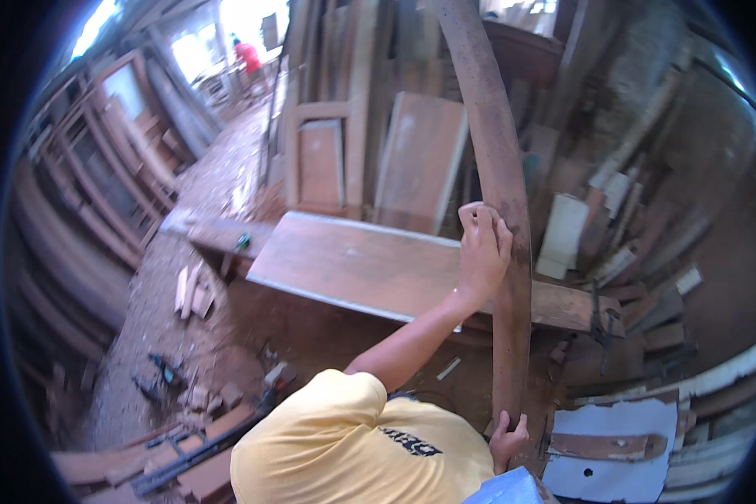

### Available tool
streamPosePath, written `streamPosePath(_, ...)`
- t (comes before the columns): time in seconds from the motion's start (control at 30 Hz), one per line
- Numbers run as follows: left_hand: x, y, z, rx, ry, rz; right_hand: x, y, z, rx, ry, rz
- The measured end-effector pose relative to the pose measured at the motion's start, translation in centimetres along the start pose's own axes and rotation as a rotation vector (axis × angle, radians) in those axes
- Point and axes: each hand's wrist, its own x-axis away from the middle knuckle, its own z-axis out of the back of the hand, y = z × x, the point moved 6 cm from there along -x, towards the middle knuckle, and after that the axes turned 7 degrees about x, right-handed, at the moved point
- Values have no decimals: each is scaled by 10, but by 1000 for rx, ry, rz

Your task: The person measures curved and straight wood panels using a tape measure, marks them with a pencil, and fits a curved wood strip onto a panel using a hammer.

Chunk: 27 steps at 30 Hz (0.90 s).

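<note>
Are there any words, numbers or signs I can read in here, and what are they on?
Yellow shirt: dark lettering, slanted and too blurred to read for sure.
Long plank in the hands: none I can make out.
Wide panel on the bench: none I can make out.
So there's nothing I can quote for you.

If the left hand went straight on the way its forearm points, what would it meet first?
The long wooden plank: the left hand already appears to be against its left edge. Beyond that, scrap timber seems roughly in line, though depth is unclear.
</note>
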Motion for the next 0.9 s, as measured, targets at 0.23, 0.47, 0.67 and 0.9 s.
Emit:
streamPosePath(0.23,-40,-159,138,-185,135,274,-53,-66,-106,-23,-237,286)
streamPosePath(0.47,-12,-279,255,-354,257,475,-106,-143,-174,-12,-584,393)
streamPosePath(0.67,37,-373,312,-630,263,630,-152,-135,-270,135,-935,308)
streamPosePath(0.9,84,-443,332,-83,471,1149,-217,-184,-341,215,-1052,387)
